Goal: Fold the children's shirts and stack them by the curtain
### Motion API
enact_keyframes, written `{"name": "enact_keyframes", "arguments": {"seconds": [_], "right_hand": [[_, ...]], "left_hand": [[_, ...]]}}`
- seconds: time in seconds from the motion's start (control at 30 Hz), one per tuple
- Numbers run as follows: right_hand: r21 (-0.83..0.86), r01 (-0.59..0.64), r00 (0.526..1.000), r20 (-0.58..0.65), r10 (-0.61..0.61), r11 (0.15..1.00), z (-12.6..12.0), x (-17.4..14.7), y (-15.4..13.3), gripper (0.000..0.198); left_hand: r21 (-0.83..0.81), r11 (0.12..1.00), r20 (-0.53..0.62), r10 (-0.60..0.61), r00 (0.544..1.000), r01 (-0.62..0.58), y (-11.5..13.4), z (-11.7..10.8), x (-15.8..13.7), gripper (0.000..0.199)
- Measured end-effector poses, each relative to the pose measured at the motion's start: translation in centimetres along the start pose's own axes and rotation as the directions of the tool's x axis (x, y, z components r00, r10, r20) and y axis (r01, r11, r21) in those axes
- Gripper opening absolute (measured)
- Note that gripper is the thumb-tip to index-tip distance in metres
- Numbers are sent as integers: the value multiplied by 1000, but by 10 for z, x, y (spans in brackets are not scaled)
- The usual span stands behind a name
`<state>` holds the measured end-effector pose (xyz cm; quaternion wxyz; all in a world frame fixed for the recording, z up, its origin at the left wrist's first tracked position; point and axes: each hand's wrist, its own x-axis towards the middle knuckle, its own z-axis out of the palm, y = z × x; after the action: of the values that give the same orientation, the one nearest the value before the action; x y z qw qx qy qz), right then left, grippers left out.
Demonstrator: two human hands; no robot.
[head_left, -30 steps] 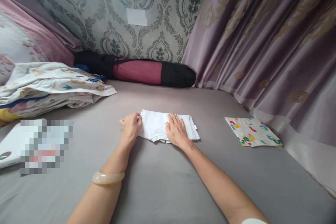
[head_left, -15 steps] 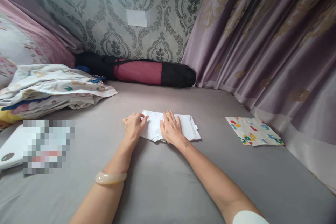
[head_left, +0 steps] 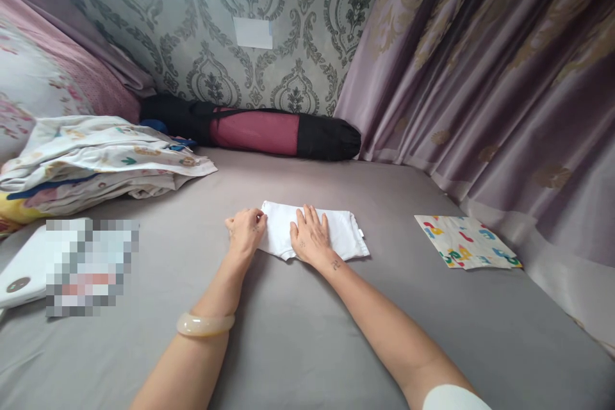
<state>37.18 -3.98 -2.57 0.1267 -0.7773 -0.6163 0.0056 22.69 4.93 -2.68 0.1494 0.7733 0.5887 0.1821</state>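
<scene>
Standing by, watching. Folded white garment lies on the grey bed sheet, straight ahead of the person, long side running left to right. Small white tag pokes out at its right edge.

Right hand: palm down on the garment's middle, fingers a little spread, pointing away from the body. Left hand: at the garment's left end, fingers curled, thumb near forefinger by the edge. Looks like a pinch; cannot tell from here whether cloth is caught between them.

Step in hand, as I judge it: steadying the fold and tidying its left edge. Right palm is well placed as an anchor; light, even pressure should do, since leaning hard could drag the upper layer askew. For the left, a pinch taking all layers together, drawn gently outward, would straighten the edge better than tugging the top one alone.

Worth watching: the right end, where layers do not quite line up near the close corner. A slow outward stroke from the middle would probably flatten that. Thin-looking cloth, likely to crease easily. Letter-print folded cloth well apart to the right, clear of both forearms
</scene>
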Motion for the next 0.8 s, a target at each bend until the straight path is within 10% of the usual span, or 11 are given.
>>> {"name": "enact_keyframes", "arguments": {"seconds": [0.8], "right_hand": [[45, 32, 998, 55, -34, 998, 11, 12, -40, 57]], "left_hand": [[-426, 868, -72, -313, 947, 255, -16, -13, 9, 29]]}}
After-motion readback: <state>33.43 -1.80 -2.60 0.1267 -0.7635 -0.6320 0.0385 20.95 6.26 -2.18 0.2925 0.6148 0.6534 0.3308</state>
